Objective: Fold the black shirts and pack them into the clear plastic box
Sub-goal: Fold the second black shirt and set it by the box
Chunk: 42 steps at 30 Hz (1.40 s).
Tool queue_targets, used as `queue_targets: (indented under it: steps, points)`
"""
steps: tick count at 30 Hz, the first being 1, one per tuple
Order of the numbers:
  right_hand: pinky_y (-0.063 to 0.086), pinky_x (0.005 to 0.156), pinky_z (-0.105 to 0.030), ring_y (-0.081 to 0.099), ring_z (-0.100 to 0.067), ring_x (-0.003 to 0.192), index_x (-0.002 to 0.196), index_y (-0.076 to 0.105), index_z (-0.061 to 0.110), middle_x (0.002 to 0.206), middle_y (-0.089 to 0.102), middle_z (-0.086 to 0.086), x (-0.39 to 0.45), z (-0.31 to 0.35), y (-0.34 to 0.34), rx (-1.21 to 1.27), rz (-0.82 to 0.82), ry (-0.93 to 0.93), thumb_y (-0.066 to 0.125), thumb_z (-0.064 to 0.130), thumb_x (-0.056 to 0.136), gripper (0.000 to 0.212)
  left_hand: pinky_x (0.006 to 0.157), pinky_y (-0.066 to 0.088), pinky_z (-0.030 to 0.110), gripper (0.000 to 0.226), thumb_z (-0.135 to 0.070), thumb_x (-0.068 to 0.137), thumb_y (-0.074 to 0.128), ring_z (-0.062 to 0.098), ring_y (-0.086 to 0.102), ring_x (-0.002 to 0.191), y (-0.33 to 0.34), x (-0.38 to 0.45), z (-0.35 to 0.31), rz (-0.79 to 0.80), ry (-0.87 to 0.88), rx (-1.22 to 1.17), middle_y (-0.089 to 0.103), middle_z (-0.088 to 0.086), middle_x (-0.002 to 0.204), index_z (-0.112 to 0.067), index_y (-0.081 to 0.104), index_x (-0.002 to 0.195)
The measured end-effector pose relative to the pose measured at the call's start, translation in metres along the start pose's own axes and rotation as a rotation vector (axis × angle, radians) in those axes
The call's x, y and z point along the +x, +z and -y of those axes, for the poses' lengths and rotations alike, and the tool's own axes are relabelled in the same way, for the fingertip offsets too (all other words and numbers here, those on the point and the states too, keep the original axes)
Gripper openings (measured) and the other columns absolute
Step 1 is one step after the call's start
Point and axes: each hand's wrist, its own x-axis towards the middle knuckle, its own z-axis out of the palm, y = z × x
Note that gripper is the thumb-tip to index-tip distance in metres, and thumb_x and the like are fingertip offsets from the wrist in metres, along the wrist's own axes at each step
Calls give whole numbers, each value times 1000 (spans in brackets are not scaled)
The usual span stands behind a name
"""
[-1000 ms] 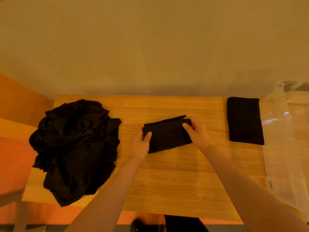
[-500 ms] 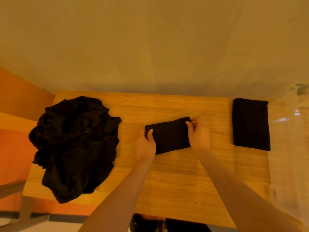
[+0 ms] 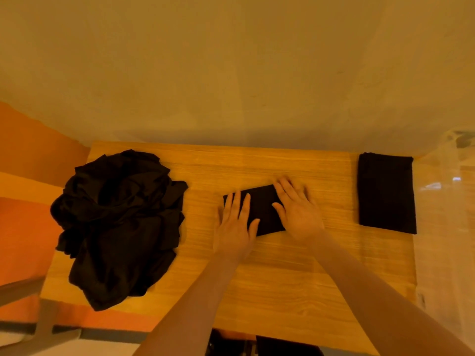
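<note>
A small folded black shirt (image 3: 262,209) lies in the middle of the wooden table (image 3: 270,283). My left hand (image 3: 235,224) lies flat on its left end with straight fingers. My right hand (image 3: 295,209) presses flat on its right end, fingers spread. A second folded black shirt (image 3: 386,192) lies at the table's right side. A crumpled pile of black shirts (image 3: 120,222) covers the left side. The clear plastic box (image 3: 447,214) stands at the right edge, partly out of frame.
A plain wall rises right behind the table's far edge. Orange floor (image 3: 23,227) shows to the left, with a grey chair or table frame (image 3: 38,327) at the lower left. Bare wood runs along the table's near side.
Both hands have let go of the shirt's ends, which they pinched before, and now lie flat on top of the folded shirt with fingers straightened.
</note>
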Motion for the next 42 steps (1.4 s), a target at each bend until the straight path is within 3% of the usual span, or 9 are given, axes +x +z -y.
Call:
queue_targets:
  steps: [6, 9, 13, 17, 21, 27, 31, 35, 42]
  points:
    - [-8, 113, -42, -15, -13, 140, 143, -13, 21, 151, -14, 4, -11, -5, -9, 55, 9, 180, 28, 42, 98, 65, 114, -8, 44, 71, -50, 96, 24, 27, -20, 141, -19, 0, 11, 75, -268, -145, -18, 9, 155, -17, -13, 147]
    - [8, 112, -44, 4, -18, 139, 142, 8, 19, 153, 16, -2, -14, 1, -8, -49, -27, -76, 38, 35, 94, 59, 117, 6, 39, 73, -45, 96, 36, 26, 0, 144, -24, -13, -5, 10, -462, -425, 1, 11, 157, -10, 1, 149]
    - [-9, 112, -40, -16, -15, 137, 138, -7, 23, 151, -10, 7, -17, 5, 0, -33, 84, -1, 9, 46, 94, 52, 98, 42, 34, 59, -39, 90, 54, 25, 44, 125, -35, -12, -32, -116, -774, -866, 44, 6, 138, -11, 36, 138]
    - [-12, 112, -42, -21, -17, 138, 139, -12, 24, 147, -20, 6, -30, 14, 7, 18, 80, 124, -12, 56, 88, 60, 91, 43, 35, 62, -37, 85, 63, 29, 48, 119, -54, 7, -38, -65, -998, -1038, 50, 12, 132, -9, 41, 135]
    - [-7, 111, -44, -11, -19, 139, 144, 5, 20, 150, -5, 4, -48, 19, 8, 120, 61, 176, -26, 60, 80, 82, 101, 38, 35, 60, -34, 85, 65, 30, 44, 126, -69, 23, -39, 196, -962, -1155, 47, 15, 137, -4, 45, 132]
    - [5, 116, -41, 8, -16, 144, 148, 15, 23, 155, 15, 2, -66, 4, -16, 308, 26, 282, 40, 42, 95, 62, 84, 49, 34, 30, -17, 82, 67, 22, 60, 97, -87, 24, -62, 260, -674, -1129, 63, 11, 114, -12, 59, 110]
    - [22, 112, -30, 18, -15, 141, 146, 22, 21, 154, 18, 3, -75, -17, -40, 835, -136, 481, 60, 30, 88, 70, 76, 52, 31, 17, -12, 84, 63, 19, 63, 93, -116, 23, -87, 392, -414, -1171, 67, 7, 105, -19, 62, 99]
    - [34, 109, -41, 36, -18, 134, 146, 23, 30, 149, 32, 1, -83, -31, -45, 1636, -136, 622, 76, 42, 71, 93, 72, 53, 30, 14, -8, 85, 58, 19, 67, 85, -148, 30, -108, 470, -310, -1289, 70, 6, 92, -16, 61, 96]
    - [36, 106, -46, 50, -32, 123, 130, 50, 20, 133, 54, -13, -98, -31, -62, 2523, 59, 399, 86, 56, 42, 101, 85, 48, 34, 25, -15, 68, 59, 21, 64, 87, -165, 43, -130, 547, -296, -1461, 73, 5, 80, -8, 64, 91]
